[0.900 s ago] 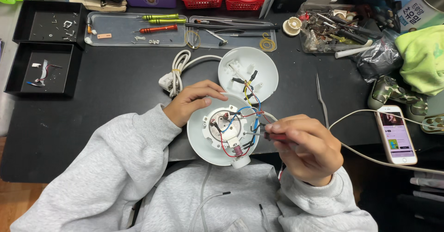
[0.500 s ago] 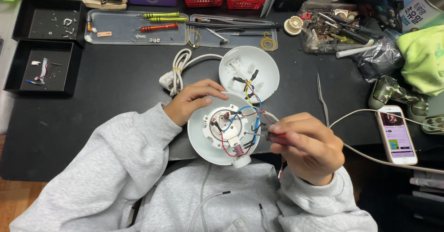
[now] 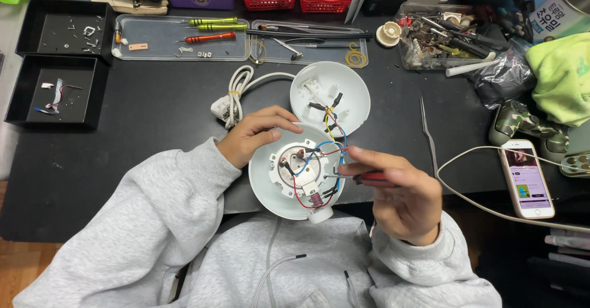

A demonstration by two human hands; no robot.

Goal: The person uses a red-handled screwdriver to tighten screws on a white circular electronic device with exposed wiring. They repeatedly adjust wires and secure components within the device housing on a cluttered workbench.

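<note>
Two hands: left hand (image 3: 255, 137) steadies white housing (image 3: 283, 179); right hand (image 3: 399, 194) pinches red screwdriver (image 3: 369, 179), tip hidden.

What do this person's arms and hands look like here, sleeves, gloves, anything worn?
Both arms are in a loose, light grey heathered sweatshirt with ribbed cuffs at the wrists. The left hand and right hand are bare: no gloves, and no rings or watch visible. Two grey drawstrings with dark tips hang down the chest.

White round casing (image 3: 273, 188), red screwdriver (image 3: 375, 179), blue and red wires (image 3: 319, 151), black table (image 3: 153, 111)
</note>
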